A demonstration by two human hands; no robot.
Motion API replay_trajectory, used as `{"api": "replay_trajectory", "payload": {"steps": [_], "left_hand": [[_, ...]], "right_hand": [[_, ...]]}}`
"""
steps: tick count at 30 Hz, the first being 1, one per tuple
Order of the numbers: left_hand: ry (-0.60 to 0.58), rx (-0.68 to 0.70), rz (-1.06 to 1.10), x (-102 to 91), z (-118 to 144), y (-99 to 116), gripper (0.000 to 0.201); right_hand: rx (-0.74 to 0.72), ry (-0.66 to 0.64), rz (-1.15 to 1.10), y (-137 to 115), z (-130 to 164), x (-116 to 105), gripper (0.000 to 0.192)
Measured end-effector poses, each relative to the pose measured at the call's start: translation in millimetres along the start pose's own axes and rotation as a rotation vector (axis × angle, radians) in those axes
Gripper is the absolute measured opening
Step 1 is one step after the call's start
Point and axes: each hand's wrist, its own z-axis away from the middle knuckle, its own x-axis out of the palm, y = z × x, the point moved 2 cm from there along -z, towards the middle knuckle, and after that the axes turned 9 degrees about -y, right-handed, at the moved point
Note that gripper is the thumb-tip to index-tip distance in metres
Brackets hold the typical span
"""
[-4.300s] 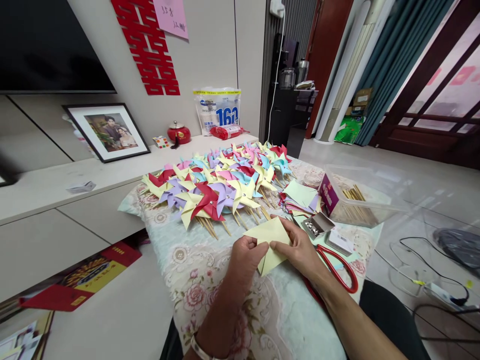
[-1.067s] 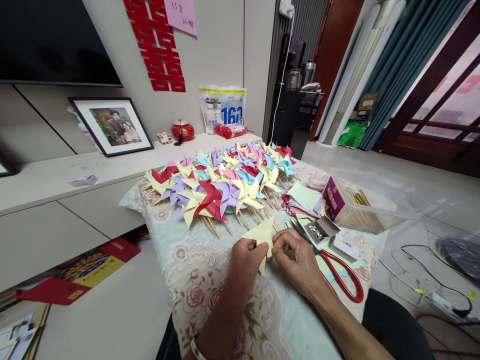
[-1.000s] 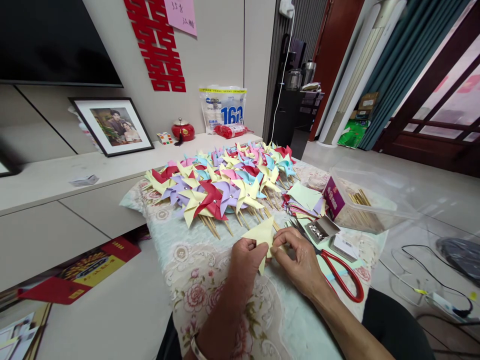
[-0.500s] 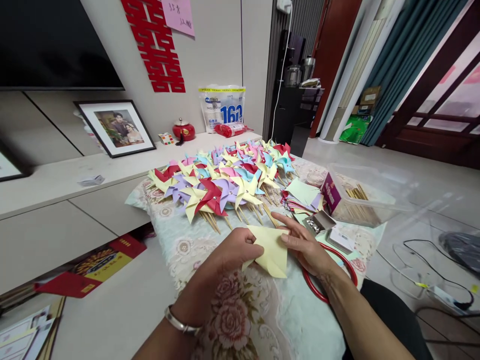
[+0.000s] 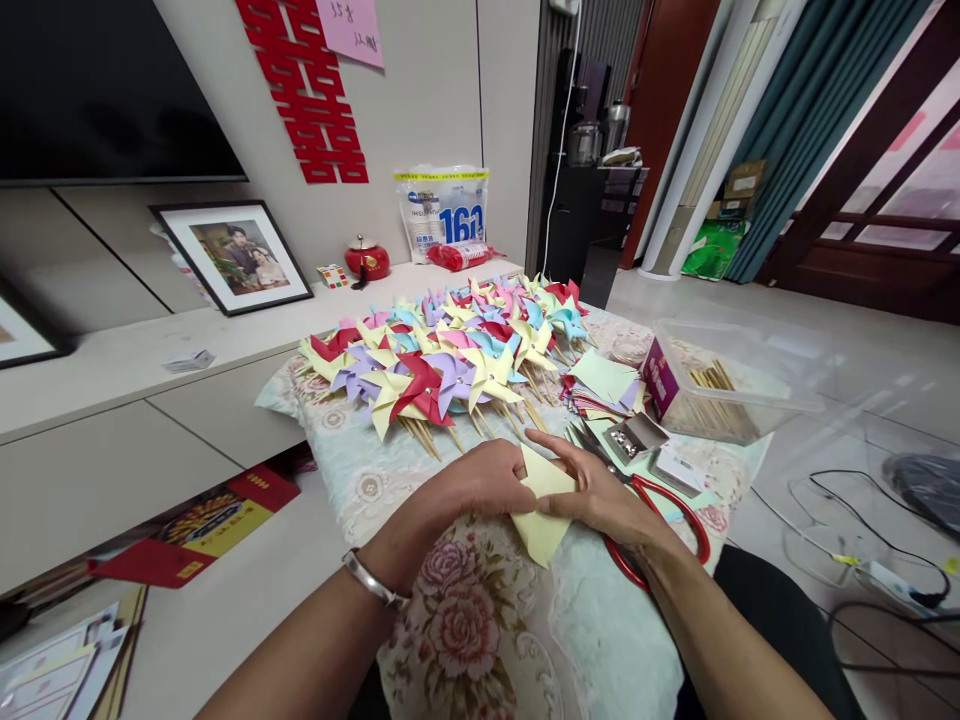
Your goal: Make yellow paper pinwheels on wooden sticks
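Between my two hands is a piece of pale yellow paper, held above the flowered tablecloth. My left hand is closed on its left side, fingers curled. From the other side my right hand pinches it, thumb on the front face and index finger stretched along the top. Red-handled scissors lie just beyond my right wrist, which covers part of them. Behind the hands, finished paper pinwheels on wooden sticks lie in a thick row.
At the right are a stack of coloured paper squares, an open small box of metal pins, a white box and a clear plastic tub with wooden sticks. A low cabinet runs along the wall.
The paper has turned in my hands and shifted slightly left and down. My right hand has moved left, closer to my left hand, uncovering the scissor blades.
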Motion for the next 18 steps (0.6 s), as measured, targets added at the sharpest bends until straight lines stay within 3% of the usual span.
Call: {"api": "replay_trajectory", "payload": {"steps": [5,12,18], "left_hand": [[-0.001,0.008,-0.031,0.7,-3.7,5.2,0.028],[-0.016,-0.002,-0.018,0.5,-6.5,4.4,0.028],[0.012,0.029,0.145,-4.1,-6.2,-9.3,0.01]], "right_hand": [[-0.06,0.048,0.152,-0.5,-0.9,-2.5,0.082],[-0.065,0.111,0.178,-8.2,-1.7,1.8,0.081],[-0.052,0.14,0.103,-4.5,-2.6,-2.6,0.084]]}}
